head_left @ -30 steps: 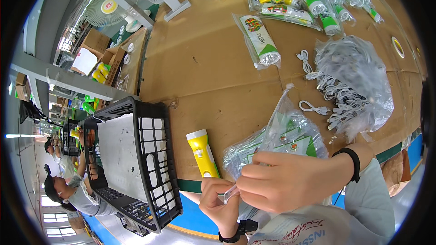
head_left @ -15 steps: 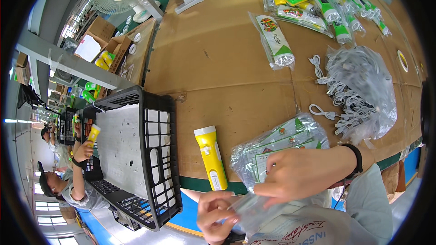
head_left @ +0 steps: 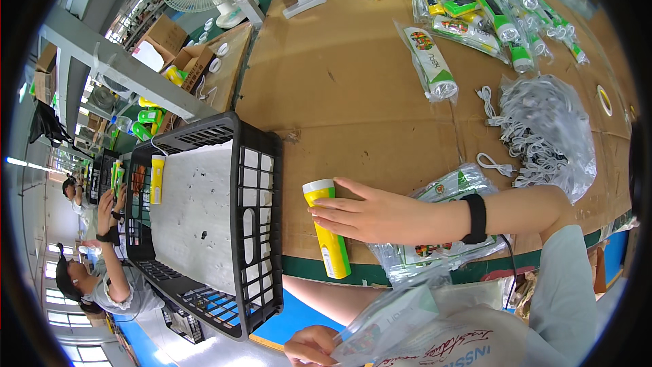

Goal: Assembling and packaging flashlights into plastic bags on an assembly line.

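A yellow and green flashlight (head_left: 333, 251) with a white head lies on the cardboard-covered table beside the black crate. My right hand (head_left: 353, 214) reaches across its upper part, fingers stretched out and thumb apart, touching or just over the barrel. Low in front of my body, my left hand (head_left: 312, 348) pinches the edge of a clear plastic bag (head_left: 387, 323). That bag has a printed white and green face. Under my right forearm, a stack of similar clear bags (head_left: 455, 187) is partly hidden at the table edge.
The black crate (head_left: 234, 129) with a pale liner holds one yellow flashlight (head_left: 157, 180). Bagged flashlights (head_left: 468, 10) pile up at the far right, near bundled white cables (head_left: 536, 149) in plastic and a tape roll (head_left: 604, 100). Another person (head_left: 102, 278) works at the left.
My right hand has left the plastic bag and come over the flashlight. My left hand still has the bag. At the left, a yellow flashlight has passed from the other person's hand into the crate.
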Demonstrator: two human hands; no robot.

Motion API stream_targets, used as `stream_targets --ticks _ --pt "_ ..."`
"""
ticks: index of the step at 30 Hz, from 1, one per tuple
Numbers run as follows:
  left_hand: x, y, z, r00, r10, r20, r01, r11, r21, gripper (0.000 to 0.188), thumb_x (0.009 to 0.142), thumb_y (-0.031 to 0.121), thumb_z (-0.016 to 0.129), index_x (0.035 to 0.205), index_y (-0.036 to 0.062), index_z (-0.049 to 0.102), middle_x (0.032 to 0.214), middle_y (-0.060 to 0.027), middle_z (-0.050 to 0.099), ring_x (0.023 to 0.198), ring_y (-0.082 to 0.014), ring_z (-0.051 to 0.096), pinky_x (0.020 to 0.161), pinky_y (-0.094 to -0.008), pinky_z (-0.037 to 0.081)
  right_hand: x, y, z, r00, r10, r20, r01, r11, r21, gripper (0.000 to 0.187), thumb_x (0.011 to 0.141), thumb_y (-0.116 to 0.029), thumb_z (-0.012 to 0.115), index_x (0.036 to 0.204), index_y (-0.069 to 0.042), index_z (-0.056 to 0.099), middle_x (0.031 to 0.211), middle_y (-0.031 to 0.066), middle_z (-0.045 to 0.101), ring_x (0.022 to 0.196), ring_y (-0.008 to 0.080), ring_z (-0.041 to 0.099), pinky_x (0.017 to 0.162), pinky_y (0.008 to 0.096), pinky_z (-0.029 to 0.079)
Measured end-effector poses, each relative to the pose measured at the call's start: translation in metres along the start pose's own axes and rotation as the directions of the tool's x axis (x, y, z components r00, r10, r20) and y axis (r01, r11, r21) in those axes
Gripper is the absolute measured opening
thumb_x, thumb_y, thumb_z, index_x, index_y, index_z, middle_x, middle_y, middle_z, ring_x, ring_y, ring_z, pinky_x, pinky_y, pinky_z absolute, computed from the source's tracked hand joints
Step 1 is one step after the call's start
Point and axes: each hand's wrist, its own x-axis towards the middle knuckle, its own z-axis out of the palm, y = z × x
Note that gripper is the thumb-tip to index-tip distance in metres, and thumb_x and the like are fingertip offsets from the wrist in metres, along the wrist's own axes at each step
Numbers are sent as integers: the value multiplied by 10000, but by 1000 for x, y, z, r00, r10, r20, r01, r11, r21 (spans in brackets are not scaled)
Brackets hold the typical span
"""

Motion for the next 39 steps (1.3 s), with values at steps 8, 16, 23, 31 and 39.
stream_targets --ticks 8,16,23,31,39 --pt "6 10 6 993 36 111 -46 995 88 217 669 172 830 720 12 692 853 -127 516 629 -176 509 512 -265 377 41 8 28 979 -196 -61 184 970 -156 199 853 -226 578 1029 -140 545 1064 -6 600 1102 184 551 958 392 387" --pt "17 18 19 977 36 210 -70 986 153 214 666 161 833 725 11 693 859 -124 517 634 -175 511 507 -267 383 2 34 -45 791 610 46 -144 111 983 318 840 -143 718 1089 -51 542 957 41 623 939 174 614 809 319 460" --pt "57 33 74 947 -95 306 -52 897 438 210 623 19 784 822 34 721 780 -78 461 696 -217 445 596 -316 321 -62 5 -95 884 384 265 -266 -53 963 429 854 -178 723 1211 -66 513 1021 71 644 942 173 629 749 335 518" --pt "75 32 90 908 -84 409 -115 891 440 236 635 -21 778 846 -14 673 869 -167 532 691 -279 533 602 -354 420 -95 -4 -126 949 146 278 -265 846 462 439 702 -138 680 1089 -36 499 876 84 595 817 213 631 550 326 505" --pt "88 23 102 841 -93 533 -222 839 497 190 615 -46 803 739 4 668 916 -112 522 722 -199 538 607 -256 410 -87 -44 -130 788 295 541 -223 955 -195 314 727 -161 631 984 -12 529 841 87 591 788 235 618 538 326 466"
